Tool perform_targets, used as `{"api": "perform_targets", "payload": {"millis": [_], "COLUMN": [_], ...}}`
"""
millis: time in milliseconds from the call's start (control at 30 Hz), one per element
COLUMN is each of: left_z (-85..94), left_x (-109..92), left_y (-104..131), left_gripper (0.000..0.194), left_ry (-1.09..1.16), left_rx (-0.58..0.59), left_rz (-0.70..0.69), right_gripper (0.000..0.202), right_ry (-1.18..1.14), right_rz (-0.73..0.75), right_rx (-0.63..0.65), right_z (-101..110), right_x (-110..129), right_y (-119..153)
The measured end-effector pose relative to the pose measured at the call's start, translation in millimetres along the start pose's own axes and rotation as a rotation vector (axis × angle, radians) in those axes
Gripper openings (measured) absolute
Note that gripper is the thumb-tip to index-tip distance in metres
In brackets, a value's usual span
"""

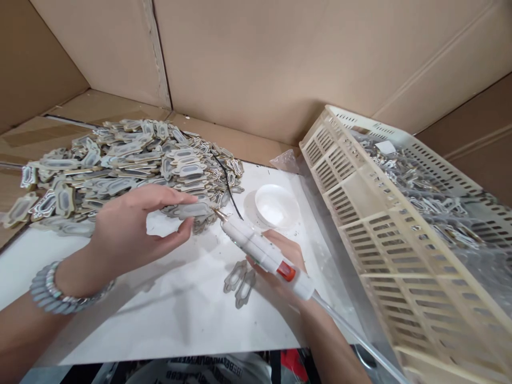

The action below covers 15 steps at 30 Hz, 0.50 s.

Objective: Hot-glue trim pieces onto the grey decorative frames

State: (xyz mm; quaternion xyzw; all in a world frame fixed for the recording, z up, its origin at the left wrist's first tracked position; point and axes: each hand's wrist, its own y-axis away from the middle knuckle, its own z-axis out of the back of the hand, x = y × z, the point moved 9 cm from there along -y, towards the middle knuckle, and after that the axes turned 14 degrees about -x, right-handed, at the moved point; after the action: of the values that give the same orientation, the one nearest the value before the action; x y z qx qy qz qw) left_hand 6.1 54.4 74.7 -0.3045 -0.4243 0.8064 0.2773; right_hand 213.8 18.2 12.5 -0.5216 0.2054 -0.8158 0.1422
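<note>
My left hand (136,224), with beaded bracelets at the wrist, pinches a small oval metal frame piece (196,209) between thumb and fingers. My right hand (280,256) is wrapped round a white pen-like tool (256,245) with a red part and a clear tube at its rear. The tool's thin metal tip is at the right end of the held piece; whether they touch is too small to tell. Behind my left hand lies a large pile of similar pieces (132,154). Two loose pieces (240,282) lie on the white board, left of my right wrist.
A small white bowl (276,205) stands on the white board (160,320) beyond my right hand. To the right is a cream plastic crate (376,224) with more metal pieces in clear wrap. Cardboard walls (256,69) enclose the back and sides. A black cord (229,184) lies by the pile.
</note>
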Motion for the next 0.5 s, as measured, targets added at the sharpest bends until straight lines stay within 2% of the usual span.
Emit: {"api": "perform_targets", "payload": {"millis": [133,400,500], "left_z": [4.4,10.2,10.2], "left_x": [-4.5,-6.9,-10.0], "left_y": [1.3,-1.2,-0.5], "left_gripper": [0.014,0.015,0.021], "left_ry": [0.076,0.118,0.146], "left_rx": [-0.077,-0.113,-0.128], "left_rz": [-0.028,-0.028,-0.070], "right_gripper": [0.013,0.013,0.012], "right_ry": [-0.013,0.000,0.006], "right_rz": [0.033,0.035,0.041], "right_rx": [0.042,0.030,0.029], "right_z": [-4.8,-4.8,-5.0], "right_x": [-0.3,-0.9,-0.8], "right_y": [2.9,2.1,2.4]}}
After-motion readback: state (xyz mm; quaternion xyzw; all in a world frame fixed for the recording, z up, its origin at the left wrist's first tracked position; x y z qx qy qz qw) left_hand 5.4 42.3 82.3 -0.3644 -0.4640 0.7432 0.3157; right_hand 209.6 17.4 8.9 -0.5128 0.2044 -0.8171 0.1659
